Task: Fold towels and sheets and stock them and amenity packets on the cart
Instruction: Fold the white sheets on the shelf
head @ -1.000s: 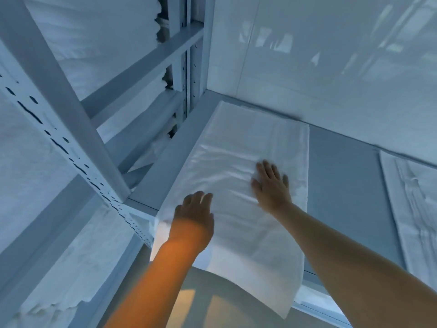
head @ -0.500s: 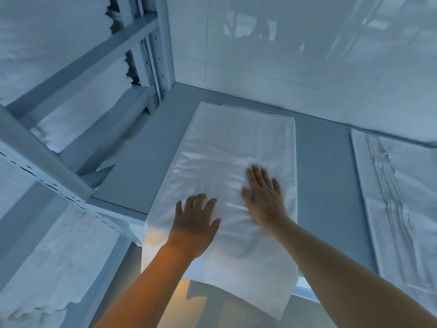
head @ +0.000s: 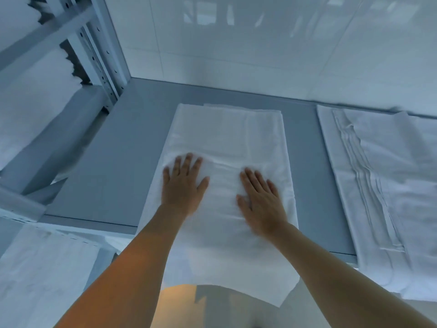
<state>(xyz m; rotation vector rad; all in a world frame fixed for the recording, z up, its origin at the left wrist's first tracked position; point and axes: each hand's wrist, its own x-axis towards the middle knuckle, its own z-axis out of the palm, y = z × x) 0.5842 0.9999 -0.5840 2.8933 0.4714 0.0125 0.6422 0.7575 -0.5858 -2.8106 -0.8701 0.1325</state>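
While it lies lengthwise on the grey table (head: 113, 162), the folded white sheet (head: 227, 138) has its far end well short of the tiled wall (head: 236, 43) and its near end hanging over the table's front edge toward the person. Both hands rest palm-down on its middle, fingers straight and spread, holding nothing. The left hand (head: 181, 184) presses near the sheet's left edge, thumb pointing inward; the right hand (head: 261, 200) lies a little nearer the person, close to the right edge, and looks slightly blurred. A bare strip of cloth separates the two hands. Shallow wrinkles run across the fabric just beyond the fingertips, while the far half looks smoother. At the far end a second layer peeks out slightly past the top layer, so the edges are not quite flush. Both forearms reach in from the bottom of the view, bare to the elbow.

To the right, apart from the sheet with grey table showing between them, lies a second white cloth (head: 390, 185), flatter and wider, with long creases running along its length; its near part also droops over the front edge. To the left stands a metal shelving rack (head: 99, 58) with perforated uprights, its shelves stacked with folded white linen (head: 30, 95). More white fabric (head: 42, 268) sits lower down at the left, below table level
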